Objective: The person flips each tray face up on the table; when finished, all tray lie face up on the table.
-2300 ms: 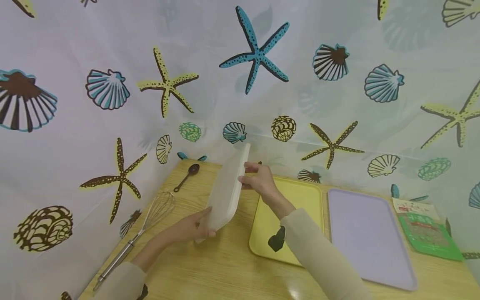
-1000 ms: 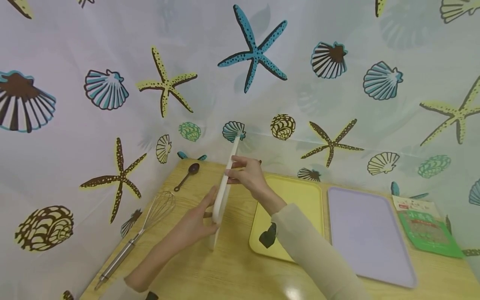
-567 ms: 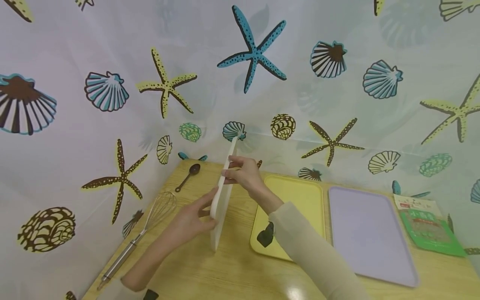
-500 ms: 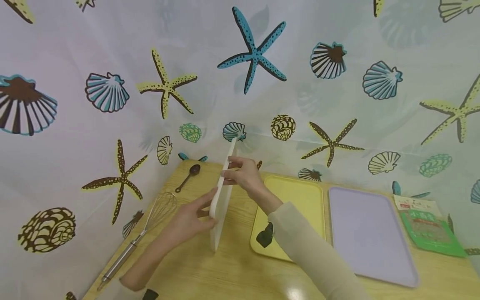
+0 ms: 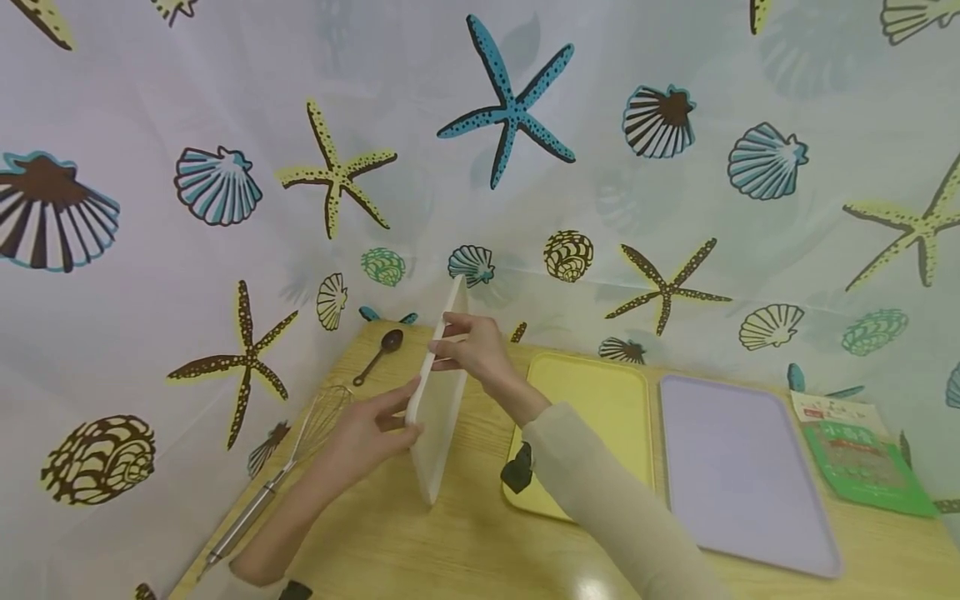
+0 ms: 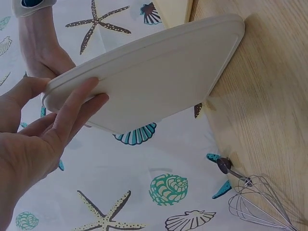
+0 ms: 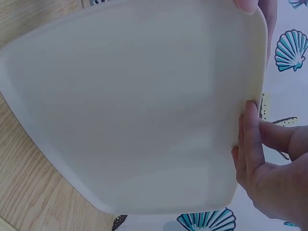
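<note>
Both hands hold a white rectangular tray (image 5: 441,400) with rounded corners and a low rim, tipped up on its side over the table. My left hand (image 5: 363,433) grips its near upper edge, with the thumb on one face and fingers on the other, as the left wrist view of the tray (image 6: 144,77) shows. Farther along that edge, my right hand (image 5: 476,350) pinches the rim. From the right wrist view, the tray's inner face (image 7: 130,106) is bare, and the right hand (image 7: 269,168) has its fingers on the rim. The tray's lower edge appears to rest on the wooden table.
A yellow tray (image 5: 592,400) and a lilac tray (image 5: 742,475) lie flat to the right. Beyond them is a green and white packet (image 5: 862,458). At left lie a whisk (image 5: 255,508) and a dark spoon (image 5: 380,354). A shell-patterned curtain (image 5: 562,150) borders the table (image 5: 480,550).
The white tray has turned from showing its outer face to showing its inner face, its top edge swinging left. Both hands have shifted with it, the left changing its grip from the bottom corner.
</note>
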`<state>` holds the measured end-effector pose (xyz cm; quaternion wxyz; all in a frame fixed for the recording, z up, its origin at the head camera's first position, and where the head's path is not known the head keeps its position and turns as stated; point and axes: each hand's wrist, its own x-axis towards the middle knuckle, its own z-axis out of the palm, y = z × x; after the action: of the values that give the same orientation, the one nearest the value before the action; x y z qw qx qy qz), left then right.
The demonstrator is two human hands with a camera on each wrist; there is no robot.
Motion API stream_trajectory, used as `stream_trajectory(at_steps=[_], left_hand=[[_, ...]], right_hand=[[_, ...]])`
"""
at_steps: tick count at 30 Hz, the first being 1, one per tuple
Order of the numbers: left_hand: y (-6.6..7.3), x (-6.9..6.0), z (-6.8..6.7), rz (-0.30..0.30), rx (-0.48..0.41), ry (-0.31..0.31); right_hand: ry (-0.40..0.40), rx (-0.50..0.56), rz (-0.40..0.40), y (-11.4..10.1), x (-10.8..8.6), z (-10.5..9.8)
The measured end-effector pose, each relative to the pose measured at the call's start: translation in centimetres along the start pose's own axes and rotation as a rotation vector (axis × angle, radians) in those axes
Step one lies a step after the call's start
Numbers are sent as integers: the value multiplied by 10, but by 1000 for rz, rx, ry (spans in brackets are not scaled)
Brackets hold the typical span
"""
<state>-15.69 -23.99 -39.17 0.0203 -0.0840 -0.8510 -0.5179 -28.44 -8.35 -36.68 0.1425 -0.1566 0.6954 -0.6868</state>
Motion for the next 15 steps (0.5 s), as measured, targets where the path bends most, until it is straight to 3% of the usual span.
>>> stream_trajectory(at_steps=[5, 9, 15], left_hand=[[2, -2, -1, 8, -37, 23], [4, -5, -2, -4, -12, 49], [5, -6, -1, -38, -4, 95]], right_hand=[[-3, 5, -13, 0, 0, 2], [-13, 15, -32, 7, 0, 1], [34, -99, -1, 44, -1, -11]])
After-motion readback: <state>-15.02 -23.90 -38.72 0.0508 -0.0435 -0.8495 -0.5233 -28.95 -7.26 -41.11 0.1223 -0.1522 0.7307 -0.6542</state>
